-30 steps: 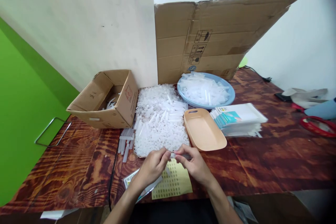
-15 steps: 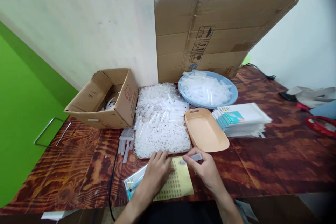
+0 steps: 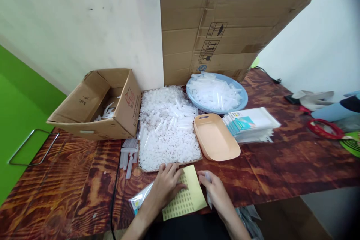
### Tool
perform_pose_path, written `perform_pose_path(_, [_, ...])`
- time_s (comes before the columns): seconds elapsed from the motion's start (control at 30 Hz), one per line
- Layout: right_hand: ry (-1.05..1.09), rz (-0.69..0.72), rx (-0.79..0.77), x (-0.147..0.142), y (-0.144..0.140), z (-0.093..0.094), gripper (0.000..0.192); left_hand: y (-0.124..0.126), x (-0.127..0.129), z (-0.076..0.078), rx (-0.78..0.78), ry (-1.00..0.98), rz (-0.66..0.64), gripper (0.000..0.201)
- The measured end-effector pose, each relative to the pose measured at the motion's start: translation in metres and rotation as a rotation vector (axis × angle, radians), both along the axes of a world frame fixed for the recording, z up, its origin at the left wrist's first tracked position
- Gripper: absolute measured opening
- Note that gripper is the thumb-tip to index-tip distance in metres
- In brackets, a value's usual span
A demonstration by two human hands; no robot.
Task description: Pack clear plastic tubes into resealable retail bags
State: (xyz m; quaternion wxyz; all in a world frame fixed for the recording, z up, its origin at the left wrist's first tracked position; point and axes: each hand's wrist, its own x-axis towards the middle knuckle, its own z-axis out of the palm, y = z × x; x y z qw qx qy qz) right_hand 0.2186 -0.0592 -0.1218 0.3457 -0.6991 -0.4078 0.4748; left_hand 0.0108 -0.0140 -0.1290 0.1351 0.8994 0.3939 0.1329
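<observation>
Left hand [image 3: 165, 185]: flat, grip released, pressing yellow sticker sheet [image 3: 187, 195] at near tabletop [image 3: 281, 168] edge. Right hand [image 3: 215, 191]: grip clenched round clear tube [image 3: 208, 195]. Advisable: pin sheet firmly, peel slowly.

Bare table [image 3: 281, 172] is left open right of the hands; ahead, passage is blocked by the plastic pile [image 3: 165, 127] and, seemingly touching it, the beige tray [image 3: 216, 138].

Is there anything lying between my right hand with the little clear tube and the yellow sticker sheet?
Nothing visible. The right hand holds the clear tube right at the edge of the yellow sticker sheet, with only bare table beside it. The left hand rests on the sheet's far side, not between them.
</observation>
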Motion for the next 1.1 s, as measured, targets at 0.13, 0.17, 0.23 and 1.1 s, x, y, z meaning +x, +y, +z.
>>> perform_pose_path(0.13, [0.001,0.172,0.051,-0.010,0.011,-0.004,0.038,0.001,0.000,0.003,-0.022,-0.049,-0.002,0.043])
perform_pose_path(0.17, [-0.055,0.191,0.074,-0.011,0.014,-0.003,0.038,0.002,-0.001,0.004,-0.027,-0.080,-0.001,0.040])
perform_pose_path(0.23, [-0.105,0.232,0.119,-0.007,0.017,0.002,0.038,0.002,-0.003,0.009,-0.044,-0.185,0.011,0.029])
perform_pose_path(1.1, [0.612,0.051,0.198,-0.036,0.066,0.082,0.038,0.035,0.010,0.091,-0.042,-0.918,0.284,0.014])
